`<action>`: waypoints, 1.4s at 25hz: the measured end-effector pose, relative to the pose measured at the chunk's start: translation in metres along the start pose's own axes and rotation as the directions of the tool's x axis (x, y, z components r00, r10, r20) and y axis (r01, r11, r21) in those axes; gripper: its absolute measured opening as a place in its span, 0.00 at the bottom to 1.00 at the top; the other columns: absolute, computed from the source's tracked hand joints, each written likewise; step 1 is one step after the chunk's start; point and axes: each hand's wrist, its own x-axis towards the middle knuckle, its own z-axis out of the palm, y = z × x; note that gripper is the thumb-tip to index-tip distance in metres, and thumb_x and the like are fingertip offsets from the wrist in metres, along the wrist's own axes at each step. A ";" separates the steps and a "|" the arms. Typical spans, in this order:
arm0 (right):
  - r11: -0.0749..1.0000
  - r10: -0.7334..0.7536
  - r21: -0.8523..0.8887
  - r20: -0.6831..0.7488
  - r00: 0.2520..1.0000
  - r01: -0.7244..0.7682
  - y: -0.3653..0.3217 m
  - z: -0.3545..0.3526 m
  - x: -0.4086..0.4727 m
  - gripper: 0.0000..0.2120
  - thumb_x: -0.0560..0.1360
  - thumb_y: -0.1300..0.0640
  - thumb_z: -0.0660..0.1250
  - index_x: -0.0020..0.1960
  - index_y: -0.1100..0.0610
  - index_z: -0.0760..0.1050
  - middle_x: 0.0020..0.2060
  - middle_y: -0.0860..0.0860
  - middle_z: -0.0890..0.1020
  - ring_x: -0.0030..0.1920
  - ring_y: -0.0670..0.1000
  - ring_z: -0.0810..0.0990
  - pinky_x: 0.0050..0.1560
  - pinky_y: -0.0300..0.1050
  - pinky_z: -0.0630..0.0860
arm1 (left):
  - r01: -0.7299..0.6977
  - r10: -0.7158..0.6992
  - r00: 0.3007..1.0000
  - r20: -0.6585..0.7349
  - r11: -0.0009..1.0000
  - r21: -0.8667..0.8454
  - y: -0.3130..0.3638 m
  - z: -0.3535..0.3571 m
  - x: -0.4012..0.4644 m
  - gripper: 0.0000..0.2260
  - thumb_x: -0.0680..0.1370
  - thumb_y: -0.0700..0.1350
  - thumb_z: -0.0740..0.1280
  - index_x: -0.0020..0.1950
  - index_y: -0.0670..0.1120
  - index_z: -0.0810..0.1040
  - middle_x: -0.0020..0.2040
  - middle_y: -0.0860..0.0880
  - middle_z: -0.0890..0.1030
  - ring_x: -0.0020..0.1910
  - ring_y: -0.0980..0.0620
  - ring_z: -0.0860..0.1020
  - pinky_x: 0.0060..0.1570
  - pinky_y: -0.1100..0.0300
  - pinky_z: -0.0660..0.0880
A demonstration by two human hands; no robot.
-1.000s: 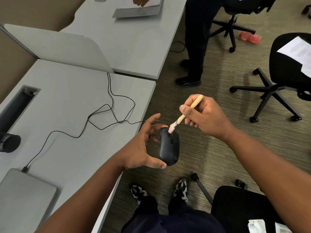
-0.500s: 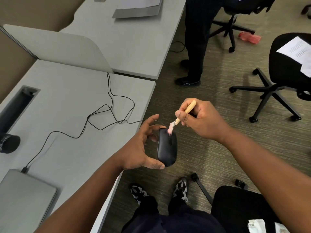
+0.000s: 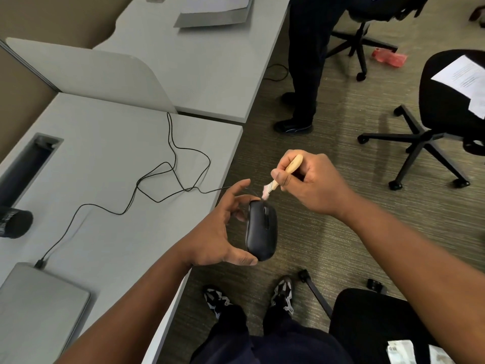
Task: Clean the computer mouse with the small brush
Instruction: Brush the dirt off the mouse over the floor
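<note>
A black wired computer mouse [image 3: 262, 231] is held in the air just off the desk's right edge, buttons facing up. My left hand [image 3: 220, 232] grips it between thumb and fingers from the left side. My right hand [image 3: 312, 182] pinches a small brush [image 3: 284, 174] with a pale wooden handle and light bristles. The bristle tip hovers at the mouse's front end, by the cable exit, and I cannot tell whether it touches. The mouse's thin black cable [image 3: 168, 177] loops across the desk.
A grey desk [image 3: 105, 206] is at left, carrying a closed grey laptop [image 3: 39, 316] and a dark cylinder [image 3: 14, 222]. A person in dark trousers [image 3: 307, 64] stands ahead. Black office chairs [image 3: 446, 101] stand at right. My own chair [image 3: 380, 319] is below right.
The brush has lifted off the mouse's front edge and drawn slightly up and right. My left hand has kept hold of the mouse, nearly still.
</note>
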 end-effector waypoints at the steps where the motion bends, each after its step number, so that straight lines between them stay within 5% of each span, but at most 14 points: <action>1: 0.997 -0.007 0.078 0.006 1.000 0.007 -0.002 -0.002 -0.001 0.08 0.81 0.51 0.70 0.46 0.54 0.79 0.33 0.53 0.84 0.32 0.55 0.82 0.33 0.48 0.79 | 0.003 -0.003 1.000 -0.001 1.000 0.001 0.000 -0.001 0.000 0.63 0.62 0.50 0.88 0.84 0.71 0.50 0.74 0.66 0.72 0.69 0.60 0.75 0.67 0.60 0.71; 3: 0.976 0.005 0.216 0.101 0.995 -0.027 -0.005 -0.004 -0.005 0.10 0.80 0.48 0.70 0.45 0.54 0.80 0.32 0.54 0.84 0.31 0.50 0.82 0.33 0.40 0.77 | 0.007 -0.007 1.000 -0.008 1.000 0.007 0.000 -0.003 0.000 0.63 0.63 0.50 0.88 0.84 0.71 0.49 0.74 0.68 0.72 0.69 0.61 0.75 0.66 0.62 0.70; 5: 0.984 0.013 0.173 0.174 0.985 -0.043 -0.006 -0.003 -0.006 0.11 0.79 0.44 0.69 0.44 0.51 0.79 0.32 0.52 0.85 0.31 0.49 0.82 0.34 0.41 0.78 | -0.001 0.001 1.000 -0.016 1.000 0.019 -0.001 -0.002 0.000 0.63 0.63 0.50 0.88 0.84 0.71 0.49 0.73 0.68 0.72 0.70 0.61 0.75 0.66 0.61 0.71; 9: 0.998 -0.026 -0.052 0.052 0.998 0.029 0.000 0.004 -0.003 0.07 0.81 0.48 0.70 0.47 0.50 0.79 0.33 0.51 0.84 0.30 0.52 0.80 0.31 0.45 0.77 | -0.016 0.017 0.999 -0.044 0.999 0.033 -0.001 0.001 -0.001 0.63 0.62 0.51 0.88 0.85 0.70 0.49 0.75 0.64 0.72 0.69 0.59 0.75 0.69 0.53 0.72; 13: 0.999 -0.032 -0.021 -0.102 0.994 0.030 0.001 0.006 -0.005 0.05 0.82 0.49 0.70 0.48 0.49 0.80 0.34 0.52 0.84 0.31 0.54 0.81 0.31 0.53 0.79 | -0.018 0.026 0.996 -0.090 0.996 0.083 0.001 0.004 0.000 0.63 0.62 0.52 0.88 0.84 0.72 0.48 0.76 0.67 0.69 0.68 0.61 0.76 0.64 0.61 0.72; 15: 1.000 -0.023 -0.003 -0.079 0.997 0.023 -0.001 0.009 -0.006 0.05 0.82 0.49 0.69 0.50 0.48 0.81 0.35 0.54 0.85 0.33 0.58 0.83 0.33 0.58 0.80 | -0.023 0.038 0.991 -0.132 0.993 0.115 0.004 0.004 0.001 0.64 0.62 0.52 0.88 0.84 0.73 0.46 0.75 0.70 0.68 0.67 0.62 0.76 0.62 0.62 0.72; 20: 0.996 0.079 0.042 0.049 0.996 -0.081 -0.010 0.006 -0.014 0.06 0.77 0.51 0.66 0.44 0.47 0.82 0.32 0.55 0.85 0.32 0.63 0.81 0.27 0.58 0.75 | -0.020 0.058 0.979 -0.194 0.981 0.195 0.006 0.010 0.002 0.66 0.62 0.51 0.88 0.87 0.65 0.46 0.74 0.79 0.60 0.60 0.58 0.80 0.61 0.47 0.80; 26: 0.997 0.079 0.011 0.021 0.997 -0.079 -0.019 0.011 -0.003 0.07 0.80 0.54 0.67 0.46 0.48 0.83 0.35 0.55 0.86 0.36 0.63 0.84 0.34 0.65 0.80 | 0.019 0.041 0.965 -0.258 0.975 0.223 0.007 0.008 0.004 0.68 0.62 0.50 0.88 0.84 0.73 0.41 0.76 0.73 0.65 0.45 0.52 0.86 0.41 0.53 0.86; 29: 0.993 0.111 0.039 0.056 0.992 -0.113 -0.019 0.010 -0.004 0.08 0.72 0.50 0.65 0.42 0.48 0.83 0.32 0.53 0.86 0.33 0.60 0.83 0.31 0.62 0.80 | 0.040 0.025 0.959 -0.283 0.974 0.222 0.007 0.008 0.005 0.69 0.62 0.49 0.89 0.85 0.72 0.41 0.78 0.70 0.65 0.50 0.51 0.86 0.45 0.48 0.87; 33: 0.994 0.087 0.063 -0.011 0.996 -0.086 -0.018 0.014 -0.003 0.07 0.77 0.52 0.66 0.46 0.46 0.83 0.34 0.57 0.86 0.36 0.65 0.84 0.33 0.66 0.81 | 0.050 0.016 0.954 -0.298 0.976 0.212 0.007 0.008 0.004 0.68 0.61 0.52 0.87 0.84 0.73 0.41 0.79 0.69 0.65 0.51 0.52 0.86 0.47 0.45 0.87; 35: 0.992 0.113 0.042 0.048 0.992 -0.115 -0.018 0.015 -0.005 0.08 0.73 0.48 0.65 0.44 0.46 0.83 0.33 0.53 0.86 0.32 0.56 0.84 0.30 0.59 0.81 | 0.049 0.014 0.951 -0.310 0.980 0.193 0.007 0.008 0.003 0.67 0.61 0.51 0.88 0.84 0.74 0.42 0.77 0.69 0.66 0.48 0.51 0.86 0.45 0.47 0.87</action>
